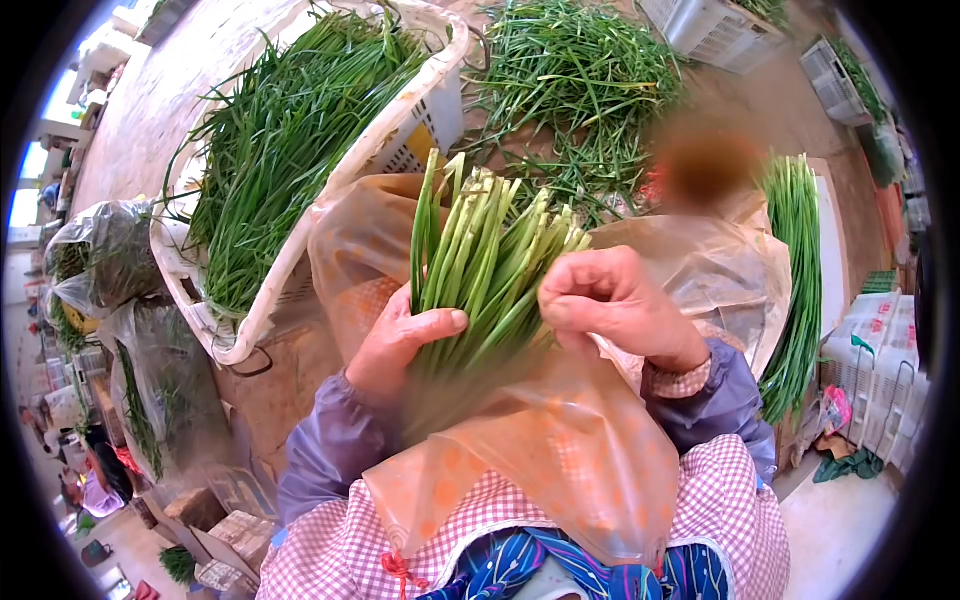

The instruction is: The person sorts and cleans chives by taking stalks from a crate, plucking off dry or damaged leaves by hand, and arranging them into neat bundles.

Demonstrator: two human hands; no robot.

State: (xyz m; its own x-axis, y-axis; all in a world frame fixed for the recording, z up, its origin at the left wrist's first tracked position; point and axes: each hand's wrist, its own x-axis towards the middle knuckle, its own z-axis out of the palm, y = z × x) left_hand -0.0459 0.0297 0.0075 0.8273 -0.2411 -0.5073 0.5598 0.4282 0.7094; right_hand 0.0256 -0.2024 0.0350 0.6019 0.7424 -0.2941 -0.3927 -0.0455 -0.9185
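Observation:
A thick bunch of green chives (485,265) stands in front of my chest, its pale cut stem ends pointing up and away from me. My left hand (405,340) is closed around the bunch from the left, thumb across the front of the stems. At the bunch's right edge is my right hand (625,305), its thumb and fingers pinched together; whether a stem is between them is hidden. The lower leaves of the bunch blur above the translucent plastic apron (530,430) on my lap.
At the left stands a large white crate (345,190) heaped with long green leaves (290,150). Loose chives (580,70) lie on the floor ahead. To my right, a neat bundle of chives (793,280) lies beside a pale board (832,240). Filled plastic bags (165,370) stand far left.

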